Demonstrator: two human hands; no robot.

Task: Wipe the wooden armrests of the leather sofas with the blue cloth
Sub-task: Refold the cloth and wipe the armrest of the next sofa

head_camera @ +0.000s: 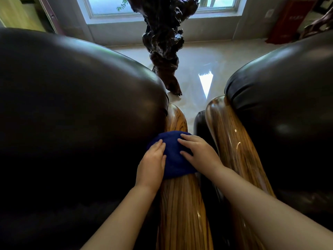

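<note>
- Blue cloth (173,156) draped over left armrest (182,204), frame centre: wraps the curve.
- Left hand (151,166), right hand (198,152): fingers flat, slightly spread, pressing cloth down for wiping contact.

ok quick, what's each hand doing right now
Left hand: open, fingers flat on the blue cloth, pressing it on the wooden armrest.
Right hand: open, palm down on the same cloth.

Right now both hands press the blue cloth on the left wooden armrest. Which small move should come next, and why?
Probably slide the blue cloth forward along the left armrest, toward its rounded far end. The left hand and right hand lie flat on the cloth, which drapes over the armrest about midway, and bare wood shows beyond it. The right armrest has no cloth on it, so it can wait.
</note>
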